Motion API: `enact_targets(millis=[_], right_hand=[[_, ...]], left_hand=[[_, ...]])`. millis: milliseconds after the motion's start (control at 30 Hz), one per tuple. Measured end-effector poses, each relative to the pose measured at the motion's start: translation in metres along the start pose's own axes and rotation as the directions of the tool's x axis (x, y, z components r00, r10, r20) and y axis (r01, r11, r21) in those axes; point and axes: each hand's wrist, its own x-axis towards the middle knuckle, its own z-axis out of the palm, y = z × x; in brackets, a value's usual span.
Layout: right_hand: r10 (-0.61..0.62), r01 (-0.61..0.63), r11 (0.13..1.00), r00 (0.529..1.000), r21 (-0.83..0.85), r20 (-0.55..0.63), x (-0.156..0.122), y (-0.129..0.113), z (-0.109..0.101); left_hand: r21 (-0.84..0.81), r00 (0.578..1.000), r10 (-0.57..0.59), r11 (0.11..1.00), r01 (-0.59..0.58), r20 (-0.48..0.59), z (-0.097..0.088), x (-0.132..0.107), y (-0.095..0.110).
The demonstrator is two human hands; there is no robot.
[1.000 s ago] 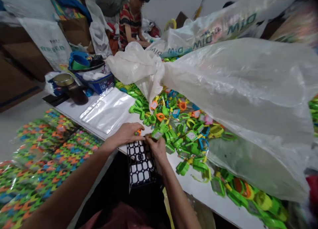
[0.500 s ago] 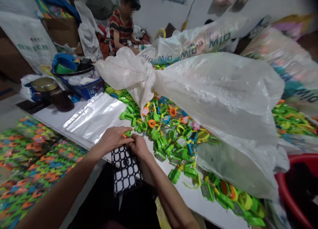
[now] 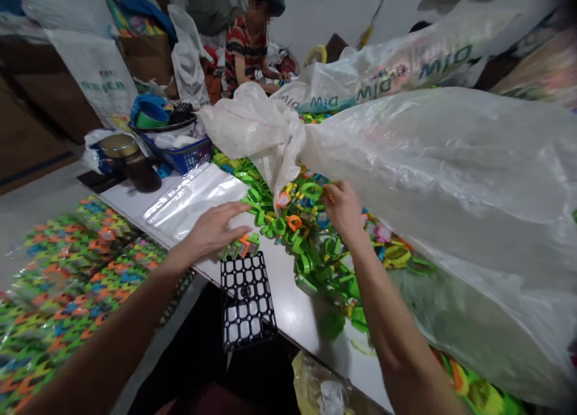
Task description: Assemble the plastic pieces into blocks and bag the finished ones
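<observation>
My left hand [image 3: 219, 227] hovers with fingers stretched apart over the far end of a black grid tray [image 3: 244, 292], holding nothing. Beside its fingertips, a short row of green and orange toy watches [image 3: 241, 245] sits at that end of the tray; the other tray cells hold none. Out over the heap of mostly green toy watches [image 3: 331, 256], my right hand [image 3: 343, 209] pinches a green toy watch [image 3: 311, 190] by its edge. The tray overhangs the near edge of the white table [image 3: 291, 310].
A large translucent plastic sack [image 3: 433, 163] covers the heap's right side. Clear bags [image 3: 198, 199], a lidded jar [image 3: 135, 166] and a blue basket [image 3: 180, 154] stand left. Packed watches [image 3: 90, 271] lie lower left. Another person [image 3: 247, 48] sits across the table.
My right hand has left the tray's far end and reached right and away into the heap. My left hand has opened its fingers. The view has turned left.
</observation>
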Motion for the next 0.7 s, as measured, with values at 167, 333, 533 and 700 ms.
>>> enact_targets(millis=[167, 333, 533, 700], right_hand=[[0.193, -0.432, 0.563, 0.897, 0.705, 0.397, -0.103, -0.087, 0.012], [0.304, -0.515, 0.35, 0.852, 0.782, 0.426, -0.125, -0.128, 0.057], [0.097, -0.306, 0.678, 0.938, 0.669, 0.331, -0.122, -0.117, 0.077], [0.104, -0.285, 0.853, 0.914, 0.437, 0.393, -0.112, -0.146, 0.091]], left_hand=[[0.164, 0.933, 0.028, 0.982, -0.093, 0.359, 0.028, 0.008, 0.014], [0.231, 0.922, 0.004, 0.968, -0.101, 0.386, 0.031, 0.006, 0.02], [0.118, 0.913, 0.036, 0.989, -0.091, 0.407, 0.026, -0.001, 0.022], [0.094, 0.925, 0.034, 0.993, -0.076, 0.379, 0.025, 0.001, 0.013]])
